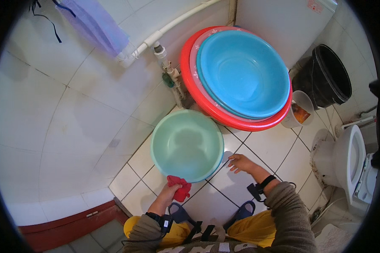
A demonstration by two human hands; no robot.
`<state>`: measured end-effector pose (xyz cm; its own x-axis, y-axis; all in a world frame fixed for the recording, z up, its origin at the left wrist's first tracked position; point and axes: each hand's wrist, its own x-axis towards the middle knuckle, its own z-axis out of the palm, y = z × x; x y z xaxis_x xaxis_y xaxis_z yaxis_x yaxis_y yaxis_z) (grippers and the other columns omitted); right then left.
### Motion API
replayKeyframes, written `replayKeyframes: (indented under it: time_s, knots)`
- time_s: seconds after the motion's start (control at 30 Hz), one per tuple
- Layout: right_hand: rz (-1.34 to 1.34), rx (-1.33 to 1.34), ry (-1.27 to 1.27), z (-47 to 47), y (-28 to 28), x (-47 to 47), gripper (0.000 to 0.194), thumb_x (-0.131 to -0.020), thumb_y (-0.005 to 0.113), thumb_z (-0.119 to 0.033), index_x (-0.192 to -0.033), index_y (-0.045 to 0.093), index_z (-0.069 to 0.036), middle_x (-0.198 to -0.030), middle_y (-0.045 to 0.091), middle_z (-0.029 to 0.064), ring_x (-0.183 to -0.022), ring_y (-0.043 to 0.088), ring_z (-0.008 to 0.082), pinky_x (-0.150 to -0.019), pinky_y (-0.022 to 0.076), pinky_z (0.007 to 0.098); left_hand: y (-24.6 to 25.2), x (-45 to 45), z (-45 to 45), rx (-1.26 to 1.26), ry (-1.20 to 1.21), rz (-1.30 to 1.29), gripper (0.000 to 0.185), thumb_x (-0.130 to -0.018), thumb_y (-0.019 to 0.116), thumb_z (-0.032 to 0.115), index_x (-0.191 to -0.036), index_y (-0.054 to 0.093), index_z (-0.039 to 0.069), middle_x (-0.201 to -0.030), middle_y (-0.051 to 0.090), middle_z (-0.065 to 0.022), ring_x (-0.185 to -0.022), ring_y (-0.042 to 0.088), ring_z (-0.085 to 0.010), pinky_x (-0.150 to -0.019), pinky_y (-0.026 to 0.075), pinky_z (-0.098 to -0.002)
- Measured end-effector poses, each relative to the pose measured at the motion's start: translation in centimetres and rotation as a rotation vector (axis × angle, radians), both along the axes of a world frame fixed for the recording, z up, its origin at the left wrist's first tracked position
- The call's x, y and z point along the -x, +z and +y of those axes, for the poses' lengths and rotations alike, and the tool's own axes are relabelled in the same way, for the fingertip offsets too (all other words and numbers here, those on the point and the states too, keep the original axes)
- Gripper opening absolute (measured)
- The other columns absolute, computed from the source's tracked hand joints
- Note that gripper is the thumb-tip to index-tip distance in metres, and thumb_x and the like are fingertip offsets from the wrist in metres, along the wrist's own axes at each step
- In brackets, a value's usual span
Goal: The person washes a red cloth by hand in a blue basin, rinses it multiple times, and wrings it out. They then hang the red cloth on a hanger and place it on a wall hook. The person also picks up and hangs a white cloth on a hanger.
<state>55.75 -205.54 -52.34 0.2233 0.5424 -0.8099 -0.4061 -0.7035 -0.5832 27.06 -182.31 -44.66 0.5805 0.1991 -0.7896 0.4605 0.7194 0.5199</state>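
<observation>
My left hand (168,193) grips a crumpled red cloth (180,188) at the near rim of a pale green plastic basin (187,145). The cloth overlaps that rim in view; whether it touches cannot be told. Inside the basin lies a shadow, and no object shows there. Bluish plastic peeks out under its lower right edge. To the right of the basin, apart from it, my right hand (240,163) hangs over the floor with fingers loosely spread and nothing held. Both wrists wear black straps with small devices.
Stacked blue, pink and red basins (245,74) stand beyond the green one, beside a white pipe with a valve (168,79). At right are a black bucket (319,76), a clear plastic container (299,110) and a toilet (342,161). A red door frame (76,218) lies lower left.
</observation>
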Motion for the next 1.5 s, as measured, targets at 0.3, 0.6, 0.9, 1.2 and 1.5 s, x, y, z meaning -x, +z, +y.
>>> replayKeyframes:
  time_s: [0.3, 0.6, 0.9, 1.2, 1.5]
  knots:
    - [-0.215, -0.146, 0.651, 0.2, 14.2, -3.3, 0.059, -0.087, 0.061, -0.027, -0.137, 0.04, -0.004, -0.111, 0.062, 0.0162, -0.099, 0.061, 0.0227, -0.086, 0.0468, 0.0334, 8.5, -9.5, 0.6, 0.156, 0.188, -0.309, 0.041, -0.085, 0.057, 0.012, -0.124, 0.049, 0.001, -0.123, 0.056, -0.0144, -0.115, 0.054, -0.0278, -0.094, 0.047, -0.0393]
    - [-0.516, -0.369, 0.091, 3.1, 31.2, 9.5, 0.054, -0.079, 0.069, -0.029, -0.123, 0.051, -0.004, -0.104, 0.059, 0.0178, -0.084, 0.061, 0.0337, -0.073, 0.0502, 0.0384, 19.4, -8.0, -5.8, 0.278, 0.154, -0.058, 0.031, -0.091, 0.058, 0.021, -0.118, 0.052, 0.007, -0.111, 0.062, -0.0113, -0.098, 0.062, -0.0236, -0.079, 0.054, -0.0375]
    - [-0.52, -0.377, 0.621, 2.1, 44.1, 17.3, 0.038, -0.079, 0.065, -0.04, -0.095, 0.066, -0.006, -0.095, 0.058, 0.0192, -0.089, 0.059, 0.0379, -0.075, 0.0496, 0.044, 31.9, 4.9, -8.4, 0.5, -0.011, 0.233, 0.035, -0.09, 0.059, 0.041, -0.111, 0.056, 0.013, -0.103, 0.065, -0.0055, -0.09, 0.064, -0.0186, -0.075, 0.054, -0.036]
    - [-0.023, -0.525, 0.138, 7.9, 64.5, 13.8, 0.029, -0.092, 0.06, -0.027, -0.109, 0.065, -0.004, -0.083, 0.064, 0.0018, -0.074, 0.057, 0.0104, -0.068, 0.0471, 0.0265, 54.4, -0.2, -1.3, 0.257, 0.098, -0.187, 0.031, -0.087, 0.065, 0.027, -0.109, 0.056, 0.006, -0.096, 0.064, -0.0083, -0.085, 0.064, -0.0206, -0.074, 0.053, -0.0348]
    - [-0.27, -0.723, -0.432, 2.8, 78.8, 11.6, 0.055, -0.091, 0.063, -0.029, -0.136, 0.04, -0.007, -0.119, 0.054, 0.0086, -0.102, 0.057, 0.0183, -0.085, 0.0496, 0.0364, 71.5, -10.0, -3.1, 0.016, -0.056, -0.623, 0.019, -0.081, 0.056, 0.005, -0.099, 0.049, 0.008, -0.098, 0.053, -0.0056, -0.096, 0.055, -0.0184, -0.086, 0.047, -0.0348]
